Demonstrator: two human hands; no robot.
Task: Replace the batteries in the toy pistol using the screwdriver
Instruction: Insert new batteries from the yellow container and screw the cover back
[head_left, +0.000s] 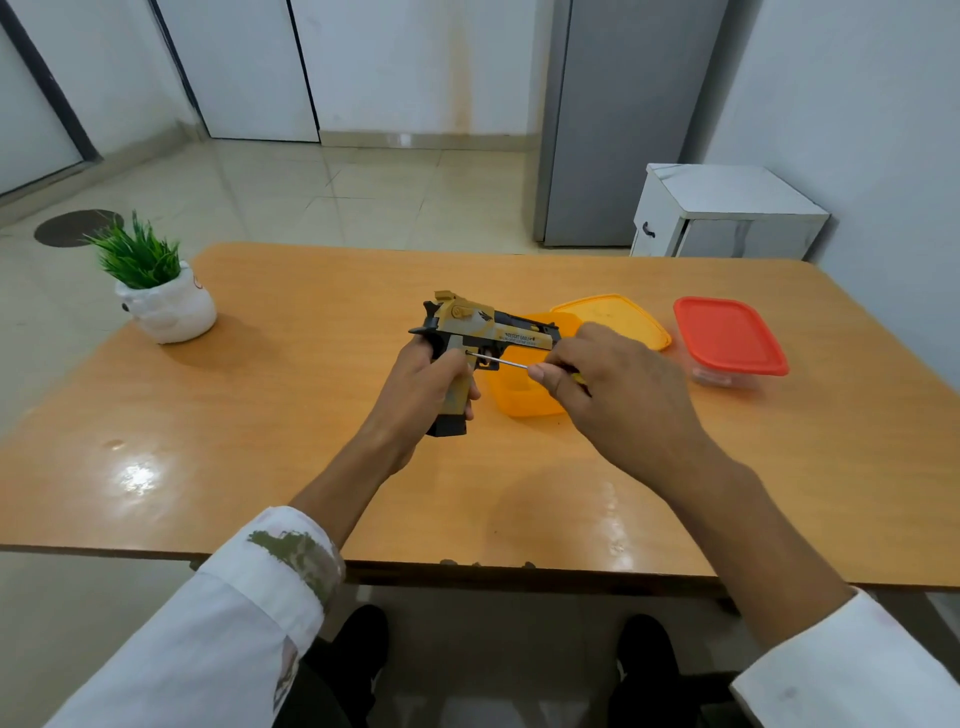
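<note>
The left hand (423, 376) gripped the toy pistol (480, 338) by its grip (barrel pointing right); the right hand (597, 382) pinched the screwdriver (501, 361), tip touching the frame just beyond the left fingers.

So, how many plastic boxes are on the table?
2. An open orange box lies behind the toy pistol, its orange lid just beyond it; a clear box closed with a red lid stands further right. None seems hidden.

Lighting: even, bright, overhead. Glare: white patches on near desk (136, 475), left and right. Shadows: soft. Edges: wide-angle bowing. Focus: sharp centre, slightly soft corners.
</note>
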